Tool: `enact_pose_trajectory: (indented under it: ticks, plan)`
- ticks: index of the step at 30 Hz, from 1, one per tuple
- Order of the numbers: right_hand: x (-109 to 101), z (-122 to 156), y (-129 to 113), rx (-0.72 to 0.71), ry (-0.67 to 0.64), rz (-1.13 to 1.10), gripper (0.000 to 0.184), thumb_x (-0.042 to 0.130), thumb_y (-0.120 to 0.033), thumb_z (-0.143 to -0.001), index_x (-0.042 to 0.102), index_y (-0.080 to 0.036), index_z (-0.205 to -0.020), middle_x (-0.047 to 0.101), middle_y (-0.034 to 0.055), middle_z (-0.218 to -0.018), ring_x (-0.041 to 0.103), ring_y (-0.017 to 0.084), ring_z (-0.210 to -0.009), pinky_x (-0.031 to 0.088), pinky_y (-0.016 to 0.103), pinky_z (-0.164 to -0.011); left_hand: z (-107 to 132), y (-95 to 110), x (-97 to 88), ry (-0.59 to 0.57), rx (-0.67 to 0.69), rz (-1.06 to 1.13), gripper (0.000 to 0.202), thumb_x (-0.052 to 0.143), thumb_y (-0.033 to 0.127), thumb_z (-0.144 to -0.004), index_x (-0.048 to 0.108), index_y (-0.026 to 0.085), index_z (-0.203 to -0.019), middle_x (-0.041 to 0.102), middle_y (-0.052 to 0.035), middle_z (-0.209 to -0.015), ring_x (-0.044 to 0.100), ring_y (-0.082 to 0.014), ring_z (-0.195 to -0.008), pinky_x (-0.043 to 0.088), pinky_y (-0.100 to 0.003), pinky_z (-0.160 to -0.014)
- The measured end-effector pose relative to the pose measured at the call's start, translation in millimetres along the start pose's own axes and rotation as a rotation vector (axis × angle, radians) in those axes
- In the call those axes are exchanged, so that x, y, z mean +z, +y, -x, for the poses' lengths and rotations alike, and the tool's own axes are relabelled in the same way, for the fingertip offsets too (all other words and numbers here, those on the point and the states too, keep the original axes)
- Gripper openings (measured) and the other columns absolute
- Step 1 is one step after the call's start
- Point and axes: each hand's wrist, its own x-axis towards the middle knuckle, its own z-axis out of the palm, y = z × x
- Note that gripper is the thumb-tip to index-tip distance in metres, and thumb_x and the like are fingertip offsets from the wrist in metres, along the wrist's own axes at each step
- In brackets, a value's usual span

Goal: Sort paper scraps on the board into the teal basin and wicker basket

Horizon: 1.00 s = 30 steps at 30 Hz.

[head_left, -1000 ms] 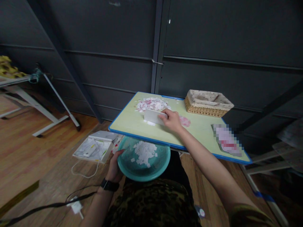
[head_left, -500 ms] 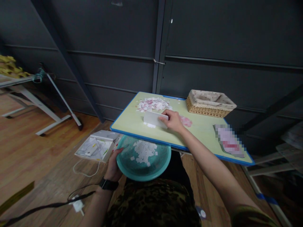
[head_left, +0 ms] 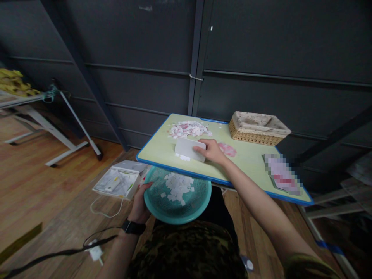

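Observation:
My left hand grips the left rim of a teal plastic basket, held just below the table's front edge. Many small white paper-like pieces lie inside it. On the yellow-green tabletop, my right hand pinches a flat white scraper-like card stood on its long edge. A few white pieces show along the card's near side. Behind it spreads a heap of white and pinkish pieces. A smaller pink patch of pieces lies to the right of my hand.
A cloth-lined wicker basket stands at the table's back right. A blurred-out flat packet lies at the right end. On the floor at left are an open white box with a cable and a white plug. A dark wall rises behind.
The card in my right hand has shifted slightly toward the table's front edge, with white pieces along its near side. My left hand still holds the teal basket in the same place.

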Motion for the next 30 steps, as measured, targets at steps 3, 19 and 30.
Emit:
enact_pose_trajectory:
  ticks: [3, 19, 30]
  plan:
    - [0.0, -0.3, 0.5, 0.004, -0.02, -0.049, 0.032, 0.054, -0.043, -0.077, 0.056, -0.014, -0.064, 0.051, -0.001, -0.062, 0.042, 0.01, -0.058, 0.03, 0.022, -0.054, -0.5, -0.8, -0.8, -0.011, 0.01, 0.007, 0.018, 0.059, 0.017, -0.07, 0.065, 0.011, -0.085, 0.072, -0.0055, -0.068, 0.067, -0.0206, -0.059, 0.056, -0.034, -0.06]
    - [-37.0, -2.2, 10.6, 0.259, -0.112, -0.233, 0.028, 0.068, -0.039, -0.062, 0.059, -0.013, -0.063, 0.051, -0.0018, -0.056, 0.044, 0.01, -0.051, 0.031, 0.022, -0.046, 3.1, 1.2, 3.1, 0.034, -0.033, 0.007, 0.013, 0.058, 0.016, -0.071, 0.065, 0.01, -0.081, 0.071, -0.0056, -0.065, 0.064, -0.0186, -0.053, 0.055, -0.032, -0.056]
    - [-40.8, -1.5, 5.4, 0.32, -0.308, -0.457, 0.03, 0.074, -0.037, -0.058, 0.063, -0.011, -0.068, 0.055, -0.0018, -0.056, 0.046, 0.008, -0.05, 0.031, 0.022, -0.046, 0.9, 0.3, 0.0, 0.025, -0.043, 0.013, 0.011, 0.059, 0.016, -0.071, 0.066, 0.011, -0.078, 0.071, -0.0044, -0.064, 0.065, -0.0176, -0.055, 0.055, -0.03, -0.058]
